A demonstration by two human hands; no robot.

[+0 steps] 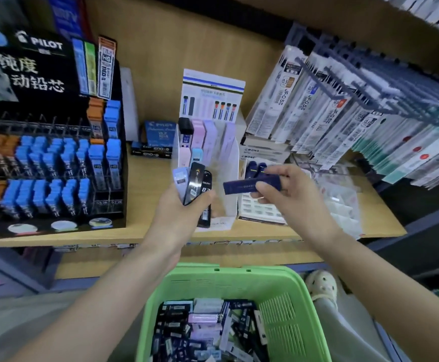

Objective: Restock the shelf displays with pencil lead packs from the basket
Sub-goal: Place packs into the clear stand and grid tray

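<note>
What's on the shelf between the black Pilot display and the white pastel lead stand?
In the head view: a pale upright pack beside the Pilot display, then a blue Pilot box with black ENO-G boxes in front.

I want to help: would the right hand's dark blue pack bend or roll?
Probably stiff: the dark blue pack juts straight from the pinching right hand. Likely light: fingertips alone hold it. Its flat sides shouldn't roll.
</note>
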